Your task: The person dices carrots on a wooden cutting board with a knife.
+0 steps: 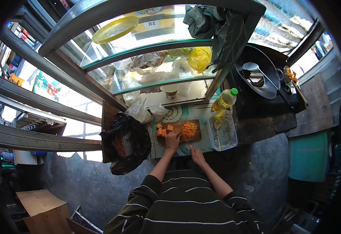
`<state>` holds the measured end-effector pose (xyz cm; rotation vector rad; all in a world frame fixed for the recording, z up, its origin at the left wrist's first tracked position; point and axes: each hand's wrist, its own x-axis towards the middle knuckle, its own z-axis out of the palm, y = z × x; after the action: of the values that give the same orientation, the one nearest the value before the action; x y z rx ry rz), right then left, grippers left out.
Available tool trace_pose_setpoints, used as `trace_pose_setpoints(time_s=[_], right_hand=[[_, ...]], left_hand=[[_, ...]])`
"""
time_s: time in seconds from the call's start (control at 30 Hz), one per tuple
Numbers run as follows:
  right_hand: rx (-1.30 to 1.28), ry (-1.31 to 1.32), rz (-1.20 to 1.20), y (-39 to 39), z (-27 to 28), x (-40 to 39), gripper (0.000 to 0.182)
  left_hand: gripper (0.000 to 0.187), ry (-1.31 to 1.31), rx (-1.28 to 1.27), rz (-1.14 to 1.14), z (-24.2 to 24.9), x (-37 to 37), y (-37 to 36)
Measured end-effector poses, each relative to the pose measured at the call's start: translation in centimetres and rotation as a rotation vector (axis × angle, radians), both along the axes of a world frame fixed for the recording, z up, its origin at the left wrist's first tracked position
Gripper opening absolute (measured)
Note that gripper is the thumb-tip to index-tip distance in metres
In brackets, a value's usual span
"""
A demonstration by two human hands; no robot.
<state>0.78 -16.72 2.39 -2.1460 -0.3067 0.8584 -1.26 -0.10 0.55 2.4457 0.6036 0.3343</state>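
Observation:
A wooden cutting board [197,137] lies on the patterned counter, with a heap of finely chopped orange pieces [189,129] on its right part and larger orange chunks [161,130] on its left. My left hand [172,140] is on the board near the chunks, its fingers bent down over something too small to make out. At the front edge of the counter, just right of the board, my right hand [196,153] is closed round what looks like a knife handle; the blade is hardly visible.
A black plastic bag [141,140] stands left of the board. To the right are a clear plastic container [231,134] and a green-capped bottle [228,100]. A wok [267,91] with a ladle sits on the stove at right. Behind the board rises a glass display case [147,48].

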Motion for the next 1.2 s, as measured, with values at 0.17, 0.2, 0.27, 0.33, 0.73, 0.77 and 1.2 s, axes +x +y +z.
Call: trace_pose_setpoints(time_s=[0.17,0.2,0.27,0.33,0.73,0.77,1.2], right_hand=[[-0.039,0.093,0.015,0.2,0.4,0.1,0.056],[-0.037,0.074,0.012,0.3,0.4,0.0,0.056],[-0.057,0.068,0.018,0.2,0.6,0.0,0.056],[-0.076,0.062,0.026,0.2,0.4,0.0,0.057],[-0.109,-0.073,0.092,1.3,-0.3,0.9,0.064],[-0.102,-0.065,0.078,1.5,-0.4,1.0,0.064],[-0.068,-0.023,0.008,1.0,0.1,0.4,0.064]], left_hand=[[0.011,-0.037,-0.015,0.015,0.3,0.0,-0.2],[0.01,-0.036,-0.018,0.021,0.4,0.0,-0.2],[0.009,-0.025,-0.026,0.043,0.5,0.1,-0.4],[0.009,-0.014,-0.033,0.066,0.6,0.2,-0.6],[0.008,0.004,-0.068,0.183,0.6,0.2,-1.5],[0.007,-0.001,-0.061,0.183,0.6,0.2,-1.5],[0.008,0.004,-0.021,0.166,0.0,-0.1,-1.3]])
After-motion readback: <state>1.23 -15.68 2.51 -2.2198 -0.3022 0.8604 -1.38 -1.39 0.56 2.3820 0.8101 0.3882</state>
